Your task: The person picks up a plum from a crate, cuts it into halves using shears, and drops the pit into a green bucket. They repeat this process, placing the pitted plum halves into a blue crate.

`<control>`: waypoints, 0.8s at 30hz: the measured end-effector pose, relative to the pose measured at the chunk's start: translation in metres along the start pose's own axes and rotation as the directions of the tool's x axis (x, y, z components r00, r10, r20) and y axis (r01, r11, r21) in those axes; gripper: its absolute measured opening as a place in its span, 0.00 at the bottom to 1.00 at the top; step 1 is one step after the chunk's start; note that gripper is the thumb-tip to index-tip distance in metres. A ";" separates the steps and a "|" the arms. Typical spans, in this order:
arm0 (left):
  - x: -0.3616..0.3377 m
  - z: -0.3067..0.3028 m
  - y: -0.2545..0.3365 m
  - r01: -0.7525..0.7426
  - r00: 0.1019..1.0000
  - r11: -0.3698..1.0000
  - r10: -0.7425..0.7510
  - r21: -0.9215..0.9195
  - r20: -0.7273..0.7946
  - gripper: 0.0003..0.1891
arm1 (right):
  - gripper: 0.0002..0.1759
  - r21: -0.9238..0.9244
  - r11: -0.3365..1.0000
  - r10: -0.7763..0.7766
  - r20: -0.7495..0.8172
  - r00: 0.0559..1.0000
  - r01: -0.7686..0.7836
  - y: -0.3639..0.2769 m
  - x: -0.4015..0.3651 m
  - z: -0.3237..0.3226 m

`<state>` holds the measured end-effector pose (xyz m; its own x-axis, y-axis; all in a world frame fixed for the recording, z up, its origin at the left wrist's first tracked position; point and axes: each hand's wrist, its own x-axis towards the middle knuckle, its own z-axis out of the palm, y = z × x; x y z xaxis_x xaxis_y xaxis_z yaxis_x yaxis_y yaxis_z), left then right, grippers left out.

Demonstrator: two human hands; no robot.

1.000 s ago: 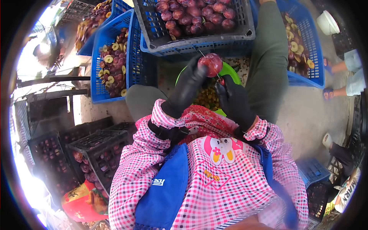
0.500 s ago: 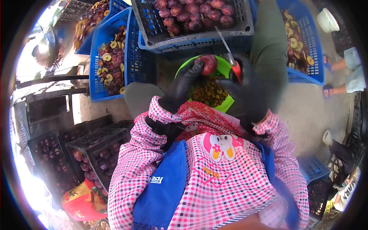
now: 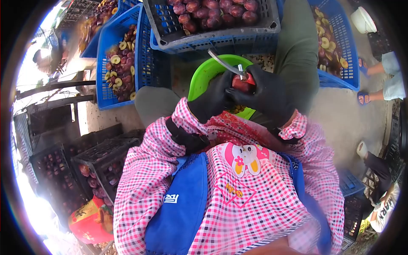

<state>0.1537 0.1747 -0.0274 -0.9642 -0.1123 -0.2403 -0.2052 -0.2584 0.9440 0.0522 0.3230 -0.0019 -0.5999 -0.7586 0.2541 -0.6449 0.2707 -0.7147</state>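
Observation:
My left hand, in a black glove, is closed around a dark red plum. My black-gloved right hand grips a knife with a red handle, pressed up against the fruit. The blade slants away to the upper left, over the plum's far side. Both hands meet above a bright green basin, where cut fruit pieces show partly behind the gloves. Fingertips between the hands are partly hidden.
A black crate of whole plums stands ahead on a blue crate. Blue crates of halved plums flank it, one at left and one at right. Another person's legs are at the right edge. Dark crates stand at left.
My hands have come together, and the knife now meets the plum. The blade has swung round to point left, and the plum has moved lower and to the right.

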 end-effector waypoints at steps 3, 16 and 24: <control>0.012 -0.032 -0.035 0.139 0.774 0.877 0.194 -0.460 0.603 0.14 | 0.31 -0.017 0.967 -0.237 0.283 0.929 0.252 -0.010 -0.003 0.000; 0.002 -0.042 0.014 0.275 0.961 0.751 -0.198 -0.600 0.193 0.28 | 0.21 0.819 0.573 0.478 -0.343 0.809 0.008 0.043 0.021 -0.069; -0.041 -0.198 0.153 0.160 0.574 0.632 0.566 0.758 -0.592 0.20 | 0.18 0.097 0.910 0.388 -0.546 0.742 -0.404 0.148 0.062 -0.211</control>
<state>0.1947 -0.0503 0.0822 -0.5695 -0.7790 0.2623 -0.4116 0.5466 0.7293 -0.1804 0.4411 0.0459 -0.9542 -0.1347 0.2670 -0.2982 0.4948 -0.8162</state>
